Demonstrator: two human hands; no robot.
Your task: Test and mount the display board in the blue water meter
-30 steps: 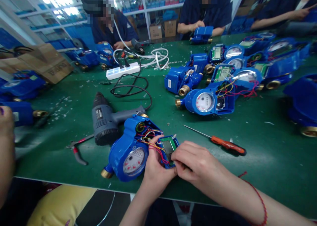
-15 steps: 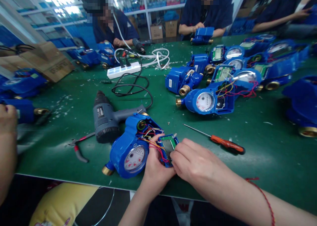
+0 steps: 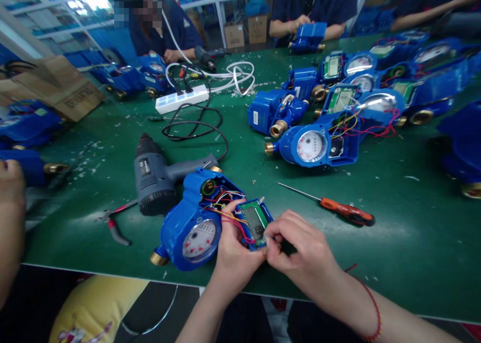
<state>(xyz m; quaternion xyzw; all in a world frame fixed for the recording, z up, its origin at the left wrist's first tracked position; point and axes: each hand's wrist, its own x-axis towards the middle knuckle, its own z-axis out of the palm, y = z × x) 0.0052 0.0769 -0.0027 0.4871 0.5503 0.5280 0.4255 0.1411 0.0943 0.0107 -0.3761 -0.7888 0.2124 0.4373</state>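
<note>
A blue water meter (image 3: 175, 227) with a round dial and brass end lies in front of me, its wire compartment uncovered. Red, yellow and white wires run from it to a small circuit board (image 3: 255, 220) with a grey display, set in a blue frame. My left hand (image 3: 235, 252) is closed around this board's frame, thumb on the wire side. At the board's lower right corner, my right hand (image 3: 300, 242) has its thumb and index finger pinched together; whatever is between the fingertips is too small to make out.
A heat gun (image 3: 154, 177) lies behind the meter, with red-handled cutters (image 3: 118, 227) to its left. An orange screwdriver (image 3: 345, 211) rests at right. Several blue meters (image 3: 308, 147) crowd the back right. Behind are a white power strip (image 3: 182, 100) and co-workers; another person's hand (image 3: 11, 182) is at far left.
My right hand has shifted from the board's right side to its lower right corner, uncovering more of the display. My left hand still holds the board. The whole view has shifted slightly.
</note>
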